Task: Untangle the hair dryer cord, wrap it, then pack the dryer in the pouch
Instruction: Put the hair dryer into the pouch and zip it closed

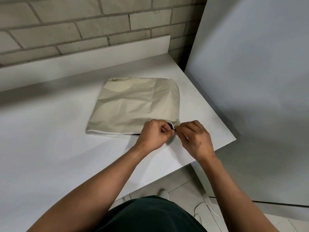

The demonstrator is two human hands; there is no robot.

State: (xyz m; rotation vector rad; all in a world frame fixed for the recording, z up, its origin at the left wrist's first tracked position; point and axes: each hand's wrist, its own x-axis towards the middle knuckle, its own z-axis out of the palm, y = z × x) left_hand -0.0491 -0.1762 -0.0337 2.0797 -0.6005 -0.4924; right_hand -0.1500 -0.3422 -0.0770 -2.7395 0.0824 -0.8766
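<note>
- White tabletop (50, 139) is bearing a beige fabric pouch (137, 104).
- Left hand (153, 133) is gripping its mouth steady; right hand (195, 138) is pinching a small dark zip pull (174, 130) (closing it, likely).

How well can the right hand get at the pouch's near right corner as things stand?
Yes, it seems: the right hand pinches something small at that corner of the pouch, meeting the left hand there; nothing lies between.

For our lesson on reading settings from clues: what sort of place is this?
Probably a plain indoor workroom or utility corner: a white table with a pouch on it, a grey brick wall behind, and a tiled floor below.
</note>
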